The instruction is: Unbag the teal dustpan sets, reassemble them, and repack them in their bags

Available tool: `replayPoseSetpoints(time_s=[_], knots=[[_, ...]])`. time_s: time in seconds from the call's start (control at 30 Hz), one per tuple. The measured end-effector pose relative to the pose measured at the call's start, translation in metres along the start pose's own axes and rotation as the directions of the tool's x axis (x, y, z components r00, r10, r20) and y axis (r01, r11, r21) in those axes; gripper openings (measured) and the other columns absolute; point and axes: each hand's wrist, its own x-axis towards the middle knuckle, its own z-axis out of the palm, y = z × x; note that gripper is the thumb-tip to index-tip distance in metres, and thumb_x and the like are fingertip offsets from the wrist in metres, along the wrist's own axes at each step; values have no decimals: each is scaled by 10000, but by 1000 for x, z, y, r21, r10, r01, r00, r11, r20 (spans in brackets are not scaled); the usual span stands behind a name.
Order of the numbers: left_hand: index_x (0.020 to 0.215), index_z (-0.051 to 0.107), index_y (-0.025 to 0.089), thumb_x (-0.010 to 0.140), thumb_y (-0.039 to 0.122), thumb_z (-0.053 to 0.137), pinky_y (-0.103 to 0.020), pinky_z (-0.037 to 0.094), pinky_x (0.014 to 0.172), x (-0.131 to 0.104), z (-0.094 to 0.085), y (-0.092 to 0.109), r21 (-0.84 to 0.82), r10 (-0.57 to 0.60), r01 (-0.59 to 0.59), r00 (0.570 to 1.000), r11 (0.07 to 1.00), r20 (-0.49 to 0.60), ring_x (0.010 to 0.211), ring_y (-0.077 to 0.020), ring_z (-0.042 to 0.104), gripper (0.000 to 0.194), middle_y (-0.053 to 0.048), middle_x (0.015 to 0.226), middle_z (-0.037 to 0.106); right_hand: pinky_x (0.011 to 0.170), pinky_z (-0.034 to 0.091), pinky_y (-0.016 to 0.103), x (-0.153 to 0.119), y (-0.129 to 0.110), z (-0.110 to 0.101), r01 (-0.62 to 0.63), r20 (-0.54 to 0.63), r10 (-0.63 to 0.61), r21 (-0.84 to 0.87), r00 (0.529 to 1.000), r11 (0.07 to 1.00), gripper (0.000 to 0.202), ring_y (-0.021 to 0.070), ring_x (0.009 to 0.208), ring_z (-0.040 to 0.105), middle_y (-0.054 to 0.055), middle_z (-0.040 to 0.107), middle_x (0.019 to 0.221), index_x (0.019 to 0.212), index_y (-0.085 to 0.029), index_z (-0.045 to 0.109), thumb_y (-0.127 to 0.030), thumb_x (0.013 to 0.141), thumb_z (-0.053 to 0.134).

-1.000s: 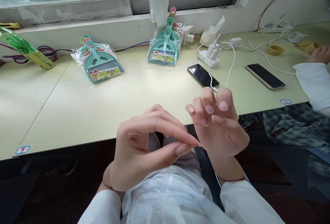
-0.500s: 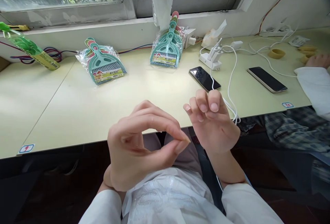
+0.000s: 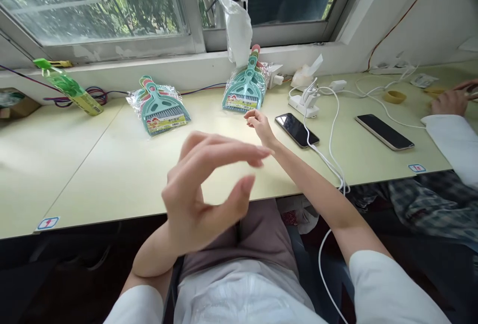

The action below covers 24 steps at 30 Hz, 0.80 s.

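My left hand hung open, empty; my right hand, loosely curled, empty, was near the clear-wrapped teal plastic dustpan-and-brush set on the pale-yellow table. Forearm snagging white cable could drag black phone.

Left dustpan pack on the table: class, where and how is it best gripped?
Probably by the narrow teal handle, from above, fingers across it. It points back toward the window, while the pack's broad end, with the brush, faces the person and looks too wide to pinch easily.
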Motion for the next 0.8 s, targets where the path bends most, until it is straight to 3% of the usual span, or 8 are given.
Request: replayPoseSetpoints(time_s=[0.07,0.13,0.27,0.4,0.47,0.57,0.7,0.8], knots=[[904,633,249,848,139,578,-352,467,791,11,11,-30,108,145,-134,985,985,-95,767,-151,614,135,15,843,689,840,420,299,31,28,-2,45,-111,-65,-174,992,984,115,145,811,511,19,582,887,792,-197,554,-162,764,448],[873,609,236,888,170,509,-346,451,807,17,25,-77,185,143,-118,982,976,-127,795,-160,584,120,5,828,669,854,420,320,51,50,-7,72,-206,-144,-320,968,945,118,165,833,524,45,583,931,790,-193,545,-151,752,443],[855,561,210,933,233,415,-328,425,829,3,47,-199,267,-145,133,989,954,24,864,-188,552,167,-36,842,648,941,376,346,68,76,-20,35,-244,-204,-559,948,829,165,203,918,505,87,581,988,864,-177,568,-129,747,462],[871,517,190,942,205,349,-310,388,866,-32,45,-285,267,-540,546,835,794,-102,882,-189,553,183,-54,817,650,970,337,342,80,81,-27,-115,-337,-168,-679,927,725,243,230,1058,471,129,565,1127,1026,-157,557,-166,799,472],[939,518,190,951,235,328,-297,385,855,-45,38,-301,209,-595,624,781,753,-191,882,-183,562,196,-53,857,668,953,337,335,88,80,-26,-181,-367,-132,-702,921,689,283,245,1132,443,147,543,1206,1101,-154,534,-224,831,487],[950,560,183,942,313,367,-290,387,795,-51,31,-304,108,-622,650,754,752,-211,844,-182,567,233,-58,873,688,919,344,333,100,77,-21,-266,-403,-52,-690,914,673,362,254,1143,467,139,564,1240,1204,-164,489,-326,880,485],[848,639,152,819,440,573,-293,367,678,-48,34,-298,-167,-706,696,708,698,-5,692,-165,520,297,-79,783,696,874,360,320,107,75,-21,-366,-464,54,-616,884,698,477,237,1029,575,126,668,1112,1327,-139,420,-341,900,487],[817,663,138,726,500,673,-291,365,664,-46,39,-292,-391,-712,725,670,567,209,626,-133,450,374,-73,725,684,813,385,277,103,73,-22,-356,-457,75,-567,886,743,374,218,982,607,118,693,1083,1210,-159,582,-313,877,508]])
